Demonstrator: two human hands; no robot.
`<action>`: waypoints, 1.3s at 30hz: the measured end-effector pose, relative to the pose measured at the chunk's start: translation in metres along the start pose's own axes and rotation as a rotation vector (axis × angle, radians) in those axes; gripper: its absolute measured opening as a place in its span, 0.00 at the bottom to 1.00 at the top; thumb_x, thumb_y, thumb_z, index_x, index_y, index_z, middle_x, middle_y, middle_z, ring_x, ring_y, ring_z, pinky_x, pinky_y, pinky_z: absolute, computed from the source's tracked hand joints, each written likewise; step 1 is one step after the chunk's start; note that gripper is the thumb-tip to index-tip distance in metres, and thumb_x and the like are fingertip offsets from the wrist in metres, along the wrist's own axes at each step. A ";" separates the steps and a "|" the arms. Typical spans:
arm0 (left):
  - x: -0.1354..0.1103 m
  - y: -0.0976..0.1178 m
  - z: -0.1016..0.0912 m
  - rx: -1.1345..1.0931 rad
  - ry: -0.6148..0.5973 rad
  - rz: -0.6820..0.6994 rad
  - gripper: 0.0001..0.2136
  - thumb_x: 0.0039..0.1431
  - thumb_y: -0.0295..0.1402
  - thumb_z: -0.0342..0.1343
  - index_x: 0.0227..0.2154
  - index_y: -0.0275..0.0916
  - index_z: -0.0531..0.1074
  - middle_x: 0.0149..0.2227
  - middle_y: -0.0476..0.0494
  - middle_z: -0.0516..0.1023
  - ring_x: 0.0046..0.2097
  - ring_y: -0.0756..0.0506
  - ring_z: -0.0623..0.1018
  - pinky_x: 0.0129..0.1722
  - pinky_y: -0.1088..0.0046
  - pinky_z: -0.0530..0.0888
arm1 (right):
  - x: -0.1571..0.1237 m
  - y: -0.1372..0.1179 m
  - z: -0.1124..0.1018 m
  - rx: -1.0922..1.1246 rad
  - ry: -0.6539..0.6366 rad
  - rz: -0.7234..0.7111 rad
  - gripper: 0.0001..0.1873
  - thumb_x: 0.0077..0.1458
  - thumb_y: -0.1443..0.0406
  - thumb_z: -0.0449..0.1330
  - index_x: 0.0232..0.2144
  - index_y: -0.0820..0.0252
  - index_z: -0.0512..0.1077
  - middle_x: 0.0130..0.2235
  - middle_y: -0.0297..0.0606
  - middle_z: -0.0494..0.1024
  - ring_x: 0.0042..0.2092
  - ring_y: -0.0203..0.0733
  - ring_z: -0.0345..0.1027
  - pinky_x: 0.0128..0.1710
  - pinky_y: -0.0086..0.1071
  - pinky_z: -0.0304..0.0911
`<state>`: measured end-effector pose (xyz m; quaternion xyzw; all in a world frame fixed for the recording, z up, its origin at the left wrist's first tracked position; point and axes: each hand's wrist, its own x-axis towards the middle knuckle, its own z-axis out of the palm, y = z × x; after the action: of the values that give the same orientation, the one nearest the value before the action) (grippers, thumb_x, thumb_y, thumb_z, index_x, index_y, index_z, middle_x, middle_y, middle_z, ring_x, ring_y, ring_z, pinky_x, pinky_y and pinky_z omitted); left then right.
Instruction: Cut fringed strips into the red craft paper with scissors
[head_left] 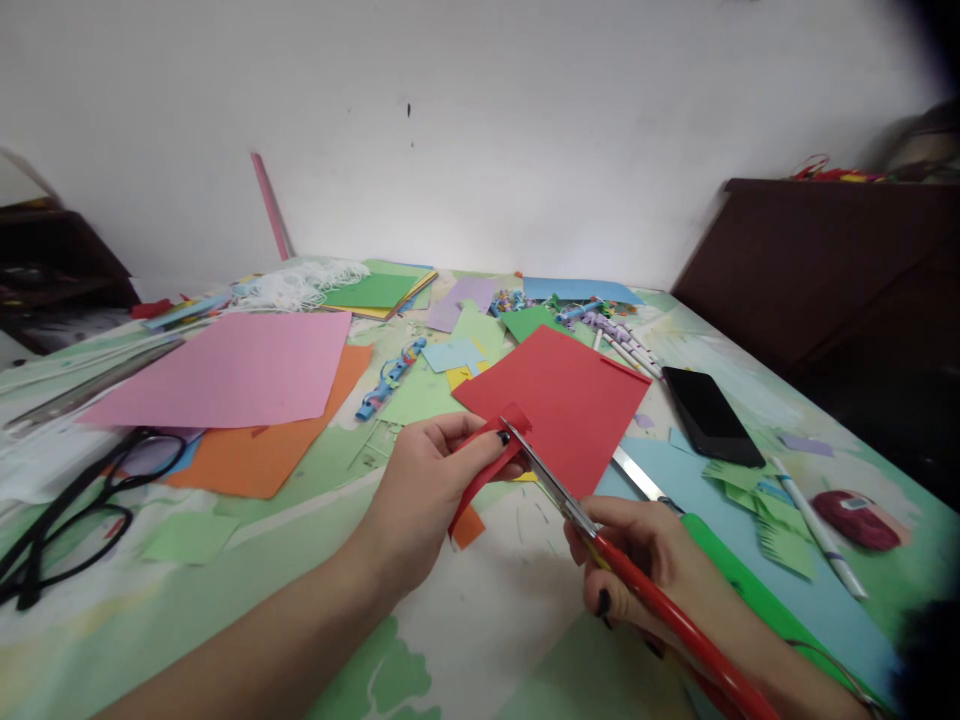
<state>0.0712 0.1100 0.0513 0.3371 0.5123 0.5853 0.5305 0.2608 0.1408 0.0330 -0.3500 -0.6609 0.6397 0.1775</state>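
Note:
My left hand [439,480] pinches a small folded strip of red paper [480,482] between thumb and fingers. In my right hand [645,560] is a pair of scissors [637,585] with red handles, its metal blades reaching to the upper end of that strip. The blade tips meet the paper beside my left thumb; whether they are cutting into it I cannot tell. Just beyond both hands lies a larger red sheet [559,395]. Under my right forearm sits a green-handled tool [742,590] with a flat metal blade.
A pink sheet [240,365], an orange sheet [262,455] and black glasses [97,510] lie at left. To the right are a black phone [711,415], fringed green paper [765,510], a white pen [817,530] and dark red yarn [855,518]. White string [300,285] lies at the back.

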 end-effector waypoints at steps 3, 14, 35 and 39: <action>0.000 0.000 0.000 -0.002 0.002 -0.006 0.08 0.50 0.36 0.62 0.26 0.35 0.76 0.28 0.44 0.79 0.35 0.47 0.79 0.40 0.73 0.73 | 0.000 0.001 0.000 0.021 -0.009 -0.006 0.23 0.40 0.50 0.69 0.22 0.60 0.63 0.18 0.26 0.61 0.18 0.27 0.44 0.14 0.23 0.42; -0.001 0.000 0.001 -0.009 -0.013 0.002 0.07 0.51 0.34 0.61 0.26 0.34 0.76 0.29 0.43 0.80 0.34 0.48 0.79 0.40 0.75 0.74 | -0.001 0.003 -0.003 0.076 -0.076 -0.080 0.21 0.43 0.54 0.68 0.27 0.61 0.63 0.20 0.27 0.61 0.22 0.29 0.46 0.21 0.24 0.50; -0.002 -0.001 0.002 -0.007 0.004 0.004 0.08 0.50 0.35 0.62 0.25 0.35 0.75 0.28 0.44 0.79 0.34 0.48 0.79 0.40 0.73 0.73 | -0.001 0.005 -0.002 0.024 -0.028 -0.050 0.21 0.46 0.53 0.66 0.21 0.59 0.61 0.19 0.25 0.58 0.20 0.29 0.47 0.19 0.24 0.50; -0.002 -0.001 0.002 0.002 0.012 0.004 0.07 0.50 0.35 0.62 0.26 0.35 0.76 0.29 0.44 0.80 0.34 0.48 0.79 0.39 0.74 0.73 | 0.000 0.006 0.000 0.020 -0.016 -0.047 0.21 0.44 0.52 0.67 0.22 0.59 0.62 0.20 0.27 0.60 0.22 0.31 0.51 0.20 0.24 0.50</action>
<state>0.0736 0.1079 0.0508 0.3351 0.5154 0.5877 0.5261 0.2627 0.1404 0.0270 -0.3275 -0.6638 0.6448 0.1907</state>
